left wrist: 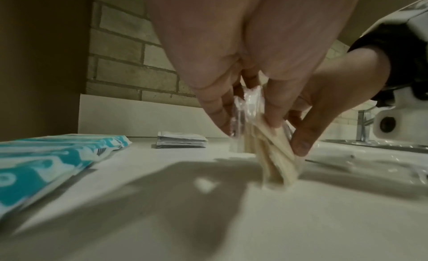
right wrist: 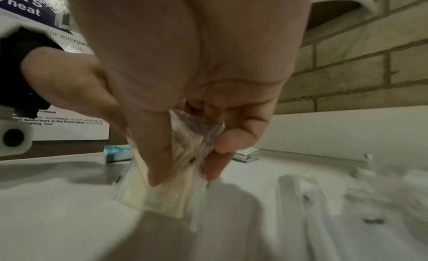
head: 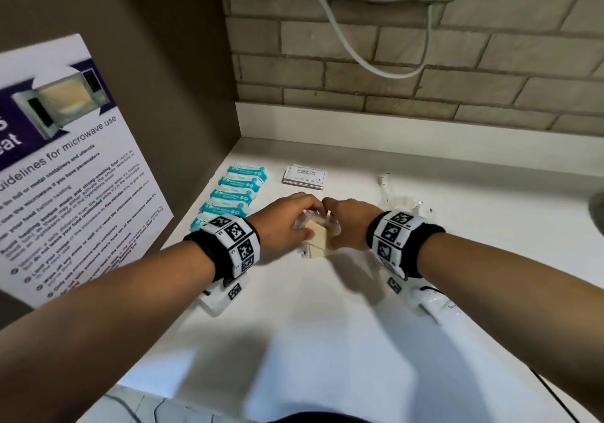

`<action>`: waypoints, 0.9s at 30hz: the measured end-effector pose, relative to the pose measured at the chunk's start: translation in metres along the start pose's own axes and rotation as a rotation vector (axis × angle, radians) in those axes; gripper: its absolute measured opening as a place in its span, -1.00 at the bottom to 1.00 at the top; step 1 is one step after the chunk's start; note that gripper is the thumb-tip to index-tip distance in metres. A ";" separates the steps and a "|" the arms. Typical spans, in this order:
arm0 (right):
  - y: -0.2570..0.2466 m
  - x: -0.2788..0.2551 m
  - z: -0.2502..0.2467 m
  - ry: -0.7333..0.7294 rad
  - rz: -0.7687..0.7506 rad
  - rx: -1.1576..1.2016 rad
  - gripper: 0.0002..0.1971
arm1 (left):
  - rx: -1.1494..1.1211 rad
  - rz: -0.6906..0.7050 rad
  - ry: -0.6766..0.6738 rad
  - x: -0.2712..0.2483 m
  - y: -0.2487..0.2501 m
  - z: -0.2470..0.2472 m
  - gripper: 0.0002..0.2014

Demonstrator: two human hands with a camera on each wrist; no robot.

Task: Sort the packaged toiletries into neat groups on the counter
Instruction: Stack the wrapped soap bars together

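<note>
Both hands meet over a stack of cream soap bars in clear wrappers (head: 318,238) standing on end on the white counter (head: 327,324). My left hand (head: 287,223) pinches the stack (left wrist: 273,155) from the left, fingers curled round it. From the right, my right hand (head: 346,223) grips the same stack (right wrist: 166,188) between thumb and fingers. A row of several teal-and-white packets (head: 233,193) lies along the left wall. Behind the hands sits a small pile of white shampoo sachets (head: 304,176).
A loose clear wrapped item (head: 400,198) lies on the counter to the right of my hands. A microwave guideline poster (head: 65,167) hangs on the brown side wall. Brick wall with a white cable (head: 343,36) stands behind. A grey object's edge (head: 596,208) shows far right.
</note>
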State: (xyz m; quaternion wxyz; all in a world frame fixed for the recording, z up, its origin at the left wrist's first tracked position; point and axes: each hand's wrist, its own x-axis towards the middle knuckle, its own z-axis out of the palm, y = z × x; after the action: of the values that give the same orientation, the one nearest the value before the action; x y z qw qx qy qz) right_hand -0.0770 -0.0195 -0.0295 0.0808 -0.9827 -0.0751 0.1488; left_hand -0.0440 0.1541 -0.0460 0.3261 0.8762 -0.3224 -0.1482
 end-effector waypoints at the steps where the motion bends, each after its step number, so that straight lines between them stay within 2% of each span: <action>1: 0.001 -0.001 0.002 -0.010 -0.001 0.001 -0.52 | 0.001 -0.022 -0.032 -0.002 -0.002 0.003 -0.55; 3: 0.005 -0.004 0.002 -0.025 -0.009 -0.019 -0.51 | 0.037 -0.069 -0.093 -0.006 -0.005 0.009 -0.46; 7: 0.008 -0.007 0.005 -0.028 -0.032 -0.078 -0.46 | 0.136 -0.083 -0.111 -0.005 -0.004 0.017 -0.36; 10: 0.011 -0.010 0.011 -0.071 -0.009 -0.061 -0.32 | 0.302 -0.075 -0.115 -0.003 -0.004 0.019 -0.42; 12: 0.011 -0.010 0.014 -0.090 0.007 -0.029 -0.30 | 0.331 -0.102 -0.130 -0.002 -0.003 0.021 -0.43; 15: 0.009 -0.008 0.017 -0.083 0.010 0.011 -0.42 | 0.276 -0.109 -0.164 0.002 0.001 0.024 -0.56; 19: 0.006 -0.006 0.015 0.014 0.007 0.054 -0.55 | 0.290 -0.048 -0.082 0.005 0.003 0.017 -0.74; 22: 0.006 -0.004 0.011 0.079 -0.016 0.094 -0.53 | 0.322 -0.038 -0.032 0.005 -0.001 0.008 -0.71; 27: 0.000 0.001 0.020 -0.024 -0.028 0.089 -0.43 | 0.312 -0.144 -0.148 -0.001 -0.006 0.016 -0.55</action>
State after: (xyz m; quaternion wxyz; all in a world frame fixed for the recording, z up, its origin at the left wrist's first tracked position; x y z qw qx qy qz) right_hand -0.0824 -0.0170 -0.0483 0.1258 -0.9751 -0.0831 0.1626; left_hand -0.0496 0.1508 -0.0618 0.1500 0.9238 -0.3009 -0.1833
